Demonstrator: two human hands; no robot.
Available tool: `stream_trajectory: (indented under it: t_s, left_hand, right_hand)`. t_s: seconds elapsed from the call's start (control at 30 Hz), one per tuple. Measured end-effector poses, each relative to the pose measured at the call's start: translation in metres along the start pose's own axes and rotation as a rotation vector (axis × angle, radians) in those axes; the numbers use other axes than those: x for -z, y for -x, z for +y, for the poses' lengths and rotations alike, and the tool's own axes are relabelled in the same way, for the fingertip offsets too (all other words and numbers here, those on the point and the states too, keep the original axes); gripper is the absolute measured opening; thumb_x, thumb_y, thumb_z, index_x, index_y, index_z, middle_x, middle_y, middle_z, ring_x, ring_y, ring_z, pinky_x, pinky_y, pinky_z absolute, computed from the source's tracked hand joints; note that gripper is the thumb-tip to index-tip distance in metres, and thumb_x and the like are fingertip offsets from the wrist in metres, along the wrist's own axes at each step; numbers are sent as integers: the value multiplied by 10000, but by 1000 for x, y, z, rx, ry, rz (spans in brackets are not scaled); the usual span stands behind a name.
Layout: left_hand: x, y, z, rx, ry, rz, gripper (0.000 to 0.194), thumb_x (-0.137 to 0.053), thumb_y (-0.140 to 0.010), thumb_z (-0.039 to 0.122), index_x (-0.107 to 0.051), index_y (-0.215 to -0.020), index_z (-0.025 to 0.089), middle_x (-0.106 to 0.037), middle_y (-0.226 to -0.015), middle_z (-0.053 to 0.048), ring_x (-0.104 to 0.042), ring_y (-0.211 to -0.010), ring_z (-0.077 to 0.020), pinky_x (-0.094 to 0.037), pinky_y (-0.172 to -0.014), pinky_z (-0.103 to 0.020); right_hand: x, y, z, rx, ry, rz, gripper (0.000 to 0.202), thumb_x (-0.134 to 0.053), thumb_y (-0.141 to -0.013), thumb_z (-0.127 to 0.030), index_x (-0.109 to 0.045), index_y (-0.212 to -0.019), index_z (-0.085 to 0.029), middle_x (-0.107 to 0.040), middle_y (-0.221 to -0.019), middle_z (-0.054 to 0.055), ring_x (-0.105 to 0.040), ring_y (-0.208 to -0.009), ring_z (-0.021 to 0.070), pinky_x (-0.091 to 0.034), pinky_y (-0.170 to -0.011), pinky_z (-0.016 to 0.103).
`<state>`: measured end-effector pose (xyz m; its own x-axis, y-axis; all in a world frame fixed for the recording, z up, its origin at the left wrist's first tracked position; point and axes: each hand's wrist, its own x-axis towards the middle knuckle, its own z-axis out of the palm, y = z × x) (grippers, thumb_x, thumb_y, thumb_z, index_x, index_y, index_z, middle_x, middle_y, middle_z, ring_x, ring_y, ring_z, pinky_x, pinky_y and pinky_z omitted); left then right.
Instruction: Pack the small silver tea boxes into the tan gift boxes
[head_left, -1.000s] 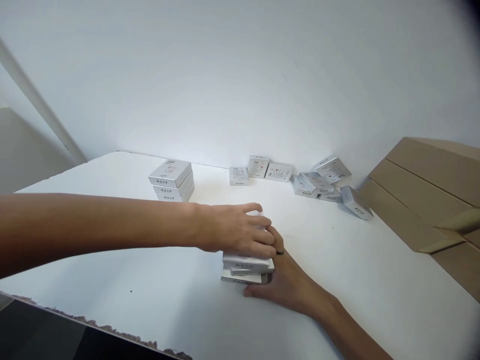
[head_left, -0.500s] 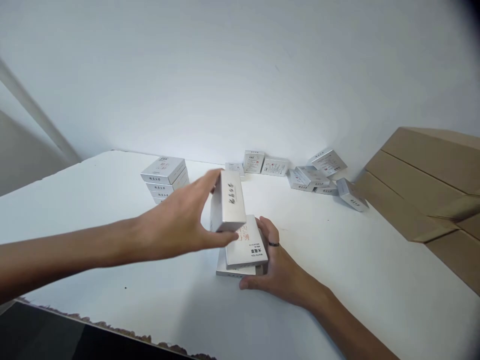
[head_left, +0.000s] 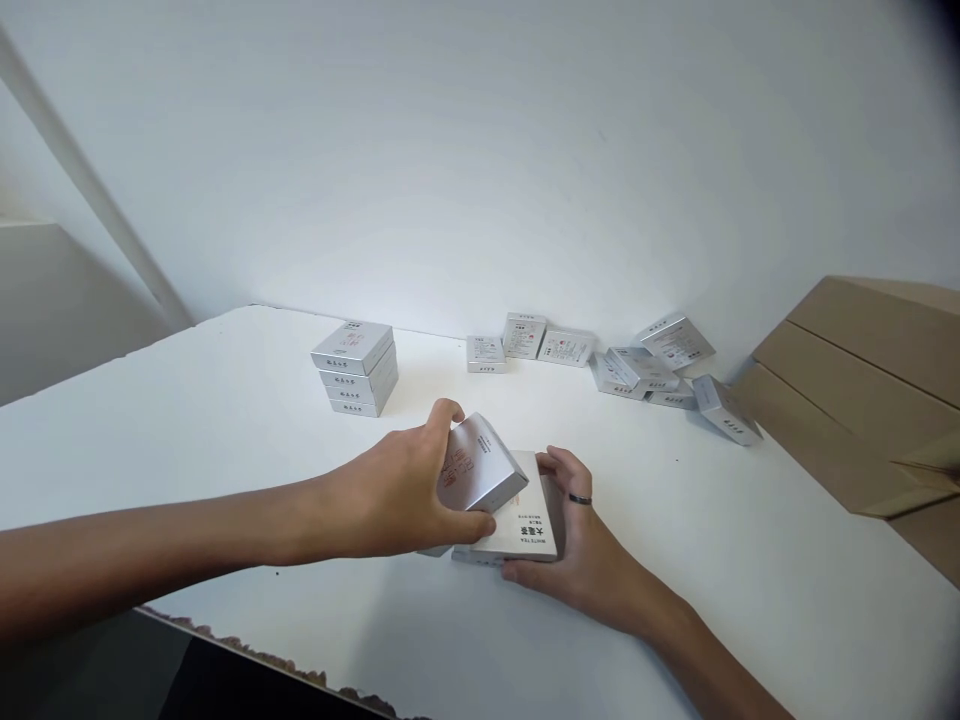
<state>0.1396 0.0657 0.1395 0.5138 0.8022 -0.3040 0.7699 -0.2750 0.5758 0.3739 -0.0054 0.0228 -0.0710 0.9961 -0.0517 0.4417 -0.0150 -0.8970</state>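
In my left hand (head_left: 390, 495) is a small silver tea box (head_left: 484, 465), gripped between thumb and fingers and tilted, its printed top turned up. It hangs just over another white tea box (head_left: 534, 520) marked "WHITE TEA", hiding part of it. My right hand (head_left: 600, 545), with a dark ring on one finger, closes round that lower box's right end, thumb at the front corner and fingers at the back. A sliver of another box shows beneath my left hand. Further back on the left, several matching boxes stand in a neat stack (head_left: 352, 350).
Several loose silver boxes (head_left: 566, 347) lie along the wall, and a jumbled pile of them (head_left: 641, 370) leans at the back right. An open cardboard carton (head_left: 847, 380) stands at the right. The white table's rough front edge (head_left: 247, 650) crosses the lower left.
My left hand has lowered its tea box toward the one below and turned it from on edge to printed face up. My right hand stays round the lower box. The view has shifted slightly.
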Motion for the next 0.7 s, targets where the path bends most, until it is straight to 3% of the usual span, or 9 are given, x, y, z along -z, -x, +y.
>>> stream_trajectory:
  t_s: [0.17, 0.27, 0.37, 0.43, 0.6, 0.7]
  left_hand:
    - [-6, 1, -18, -21, 90, 58, 684, -747, -657, 669, -400, -1093, 273, -645, -832, -8, -642, -679, -230, -462, -486, -296]
    - [-6, 6, -23, 22, 157, 60, 800, -756, -648, 668, -384, -1225, 257, -615, -808, -2, -634, -706, -242, -454, -502, -301]
    - [-5, 16, -32, 56, 333, 26, 963, -795, -658, 593, -261, -1402, 297, -600, -834, 17, -639, -790, -241, -506, -618, -317]
    - [-9, 22, -45, 61, 463, 39, 996, -821, -644, 588, -243, -1409, 319, -588, -854, 20, -629, -829, -233, -523, -688, -330]
    - [-27, 39, -88, 157, 667, 233, 942, -866, -560, 633, -292, -1227, 295, -588, -972, -25, -614, -922, -253, -542, -778, -367]
    - [-36, 51, -104, 243, 682, 341, 888, -836, -564, 692, -299, -1143, 285, -582, -942, -22, -610, -909, -269, -534, -756, -375]
  right_hand:
    - [18, 5, -3, 62, -67, -19, 1067, -843, -710, -583, -107, -1456, -386, -246, -1578, 122, -345, -1441, 331, -357, -1146, 572]
    - [29, 9, -6, 53, -135, -34, 969, -761, -777, -654, -115, -1453, -399, -322, -1573, 135, -411, -1406, 345, -402, -1099, 582]
    - [37, 11, -10, 21, -214, -33, 956, -697, -772, -749, -132, -1451, -382, -401, -1538, 163, -513, -1324, 349, -450, -1047, 555]
    - [39, 10, -10, -5, -225, -49, 954, -668, -766, -784, -158, -1454, -365, -428, -1522, 172, -533, -1309, 348, -447, -1047, 546]
    - [35, 8, -12, -57, -67, -74, 981, -733, -728, -746, -215, -1466, -359, -402, -1554, 157, -386, -1437, 362, -313, -1148, 595]
    - [25, 11, -22, -50, 54, 41, 998, -764, -703, -724, -210, -1458, -376, -373, -1562, 127, -341, -1453, 349, -292, -1165, 602]
